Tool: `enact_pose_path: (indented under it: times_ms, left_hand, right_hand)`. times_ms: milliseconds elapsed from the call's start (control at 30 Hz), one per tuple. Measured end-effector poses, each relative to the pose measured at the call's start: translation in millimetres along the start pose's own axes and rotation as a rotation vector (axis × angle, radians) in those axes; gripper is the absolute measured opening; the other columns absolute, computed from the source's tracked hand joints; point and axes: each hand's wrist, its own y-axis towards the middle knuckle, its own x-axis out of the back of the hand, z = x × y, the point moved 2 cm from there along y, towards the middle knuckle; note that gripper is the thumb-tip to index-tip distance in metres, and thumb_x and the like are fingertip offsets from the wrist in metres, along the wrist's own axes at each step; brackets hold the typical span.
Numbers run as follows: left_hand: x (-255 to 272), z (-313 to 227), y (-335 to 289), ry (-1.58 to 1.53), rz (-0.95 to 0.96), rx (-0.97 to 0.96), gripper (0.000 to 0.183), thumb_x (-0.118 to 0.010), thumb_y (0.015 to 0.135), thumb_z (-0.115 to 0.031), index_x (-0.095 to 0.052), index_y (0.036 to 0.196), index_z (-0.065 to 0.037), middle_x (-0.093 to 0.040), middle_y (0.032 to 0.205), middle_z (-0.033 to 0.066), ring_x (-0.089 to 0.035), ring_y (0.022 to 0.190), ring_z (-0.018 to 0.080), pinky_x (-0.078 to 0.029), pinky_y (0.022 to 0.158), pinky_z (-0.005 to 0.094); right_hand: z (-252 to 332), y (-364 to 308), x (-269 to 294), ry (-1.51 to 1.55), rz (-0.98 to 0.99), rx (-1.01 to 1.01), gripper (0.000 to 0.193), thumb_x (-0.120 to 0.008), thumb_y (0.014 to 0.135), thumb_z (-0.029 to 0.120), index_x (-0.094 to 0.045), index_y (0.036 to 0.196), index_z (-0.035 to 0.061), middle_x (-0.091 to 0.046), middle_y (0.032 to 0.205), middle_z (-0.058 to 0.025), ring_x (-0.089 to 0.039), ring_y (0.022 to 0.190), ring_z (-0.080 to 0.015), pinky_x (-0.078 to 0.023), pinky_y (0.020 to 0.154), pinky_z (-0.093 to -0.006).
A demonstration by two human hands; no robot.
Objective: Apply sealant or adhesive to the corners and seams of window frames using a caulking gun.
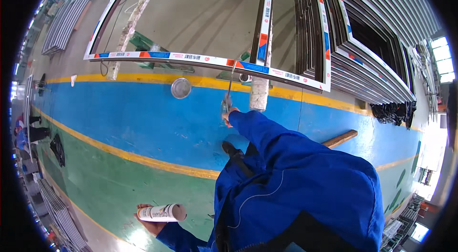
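The left hand, low at the near left, has its fingers curled round a white cylindrical cartridge with printed sides; they are open only as wide as the tube, which lies nearly level with its round end to the right, well apart from the frame. The right hand reaches farther out, its fingers closed around a greyish hand tool with a long thin shaft; their exact wrap is too small to tell. That shaft points away toward the near rail of a dark rectangular window frame with a crossbar, probably held this way so the tip meets the rail; whether it touches, I cannot tell.

The frame lies flat across two pale wrapped support bars, likely to keep it raised and its faces unscratched. White, blue and red film covers its faces, presumably for protection, with a repeated maker's mark and printed characters. The cartridge has dark lettering, slanted and too small to make out. A round silver tin sits near the frame's near side.
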Motion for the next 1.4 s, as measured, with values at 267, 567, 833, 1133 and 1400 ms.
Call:
enact_pose_path:
  times_ms: [267, 567, 833, 1133, 1400]
  left_hand:
    - [-75.7, 26.3, 22.5, 0.077, 0.058, 0.035, 0.043, -0.046, 0.096, -0.048, -0.057, 0.104, -0.008, -0.061, 0.094, 0.0066, -0.061, 0.084, 0.0194, -0.052, 0.078, 0.0362]
    - [-160.2, 55.0, 52.7, 0.282, 0.230, 0.042, 0.044, -0.042, 0.097, -0.050, -0.056, 0.097, -0.009, -0.063, 0.090, 0.0079, -0.061, 0.079, 0.0234, -0.053, 0.071, 0.0387]
    - [-273.2, 81.1, 22.5, 0.192, 0.646, -0.103, 0.040, -0.047, 0.098, -0.035, -0.056, 0.107, 0.003, -0.061, 0.107, 0.0177, -0.060, 0.097, 0.0281, -0.050, 0.086, 0.0409]
    - [-309.9, 54.6, -5.9, 0.076, 1.157, -0.109, 0.045, -0.059, 0.091, -0.034, -0.057, 0.117, 0.003, -0.051, 0.130, 0.0238, -0.049, 0.123, 0.0337, -0.038, 0.105, 0.0480]
    - [-320.5, 72.8, -1.6, 0.222, 0.639, -0.353, 0.028, -0.061, 0.092, -0.021, -0.061, 0.107, 0.004, -0.062, 0.114, 0.0151, -0.058, 0.104, 0.0210, -0.043, 0.094, 0.0355]
  right_hand:
    - [-24.0, -5.8, 0.6, 0.404, -0.034, -0.177, 0.033, -0.052, 0.090, 0.021, -0.055, 0.069, -0.0028, -0.061, 0.060, -0.0161, -0.058, 0.045, -0.0230, -0.042, 0.034, -0.0385]
    - [133.5, -221.7, 9.9, 0.210, 0.748, 0.235, 0.052, -0.064, 0.085, 0.047, -0.055, 0.113, 0.0047, -0.064, 0.102, -0.0153, -0.063, 0.083, -0.0186, -0.052, 0.072, -0.0352]
    - [187.6, -303.1, -10.9, -0.378, 0.908, 0.594, 0.060, -0.072, 0.080, 0.023, -0.045, 0.129, 0.0006, -0.063, 0.096, -0.0086, -0.063, 0.082, -0.0155, -0.051, 0.077, -0.0311]
    - [206.7, -329.8, 32.1, -0.114, 1.502, 0.402, 0.057, -0.070, 0.074, 0.015, -0.048, 0.122, -0.0056, -0.062, 0.077, -0.0064, -0.063, 0.069, -0.0155, -0.051, 0.064, -0.0299]
    - [225.8, -322.8, 49.9, -0.703, 0.259, 1.196, 0.057, -0.071, 0.074, 0.019, -0.048, 0.123, 0.0029, -0.065, 0.084, -0.0195, -0.066, 0.077, -0.0308, -0.053, 0.068, -0.0411]
